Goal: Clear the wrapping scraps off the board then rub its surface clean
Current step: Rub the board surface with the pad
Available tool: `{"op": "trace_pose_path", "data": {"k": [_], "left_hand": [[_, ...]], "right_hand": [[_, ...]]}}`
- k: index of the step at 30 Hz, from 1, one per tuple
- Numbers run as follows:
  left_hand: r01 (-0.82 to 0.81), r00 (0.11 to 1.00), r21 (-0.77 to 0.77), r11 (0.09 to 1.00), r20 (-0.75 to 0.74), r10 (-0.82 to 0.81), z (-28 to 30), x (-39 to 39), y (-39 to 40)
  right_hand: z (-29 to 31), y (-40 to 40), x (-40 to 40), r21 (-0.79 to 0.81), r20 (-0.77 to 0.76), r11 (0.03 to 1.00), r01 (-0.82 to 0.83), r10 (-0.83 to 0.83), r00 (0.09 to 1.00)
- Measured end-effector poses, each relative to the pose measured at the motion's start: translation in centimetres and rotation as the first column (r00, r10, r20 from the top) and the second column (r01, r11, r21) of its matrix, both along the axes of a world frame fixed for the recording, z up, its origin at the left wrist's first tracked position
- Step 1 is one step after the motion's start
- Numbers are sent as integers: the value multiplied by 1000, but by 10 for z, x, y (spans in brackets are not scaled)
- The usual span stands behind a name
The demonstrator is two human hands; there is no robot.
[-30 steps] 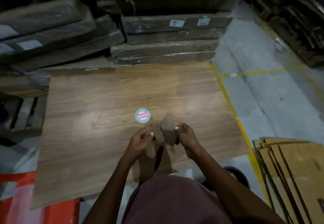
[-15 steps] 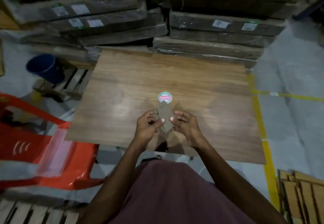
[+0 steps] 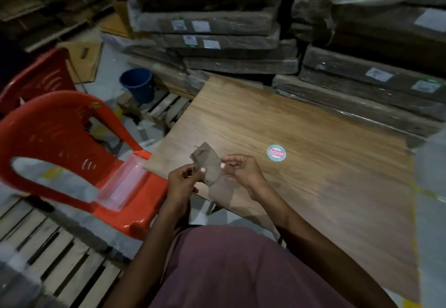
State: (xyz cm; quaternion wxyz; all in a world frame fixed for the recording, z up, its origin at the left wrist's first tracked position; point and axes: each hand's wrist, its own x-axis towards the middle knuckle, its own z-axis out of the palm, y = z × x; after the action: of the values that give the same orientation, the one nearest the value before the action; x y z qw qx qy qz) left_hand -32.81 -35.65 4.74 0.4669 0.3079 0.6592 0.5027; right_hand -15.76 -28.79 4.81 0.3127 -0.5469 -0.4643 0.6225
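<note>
A wood-grain board [image 3: 301, 138] lies flat in front of me, with a round green and red sticker [image 3: 276, 153] near its middle. Over the board's near left corner I hold a small brown scrap [image 3: 207, 163] between both hands. My left hand [image 3: 183, 182] pinches its lower left edge with thumb and fingers. My right hand [image 3: 241, 172] pinches its right edge, and a thin clear film seems to hang below it. No other scrap shows on the board.
A red plastic chair [image 3: 60, 143] lies tipped on the left with a clear sheet on it. A blue bucket [image 3: 138, 84] stands behind it. Wrapped board stacks [image 3: 212, 30] rise at the back. Pallet slats [image 3: 48, 247] lie at lower left.
The view has swung left, bringing the red chair and bucket in. Both hands have kept hold of the brown scrap and drifted toward the board's left corner.
</note>
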Motion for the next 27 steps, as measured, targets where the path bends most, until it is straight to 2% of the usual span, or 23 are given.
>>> {"op": "trace_pose_path", "data": {"k": [4,8,11,17,20,21,24,27], "left_hand": [[-165,985,14,986,54,164,-9,-58,-5],[-116,993,14,993,-7,116,-16,-127,-8],[-81,994,11,997,-67,81,-23,-191,-5],[-293,953,-34,955,-94,289,-62,-305,9],[-375,927,-164,912,-71,368,-82,-343,18],[-380,923,-246,892,-31,385,-90,-357,21],[-259,892,-460,849,222,393,-119,-396,33],[-306,831,-476,825,290,475,-157,-424,45]], "right_hand": [[4,26,-58,-61,49,987,-146,149,988],[-4,47,-148,-12,179,942,-335,332,926],[-15,53,-220,-23,148,900,-435,433,889],[-49,54,-348,-208,104,913,-350,377,921],[-72,59,-397,-307,105,917,-256,300,948],[-82,62,-411,-344,91,910,-230,277,957],[-116,73,-445,-436,92,878,-198,262,961],[-148,84,-474,-497,111,854,-155,240,964]]}}
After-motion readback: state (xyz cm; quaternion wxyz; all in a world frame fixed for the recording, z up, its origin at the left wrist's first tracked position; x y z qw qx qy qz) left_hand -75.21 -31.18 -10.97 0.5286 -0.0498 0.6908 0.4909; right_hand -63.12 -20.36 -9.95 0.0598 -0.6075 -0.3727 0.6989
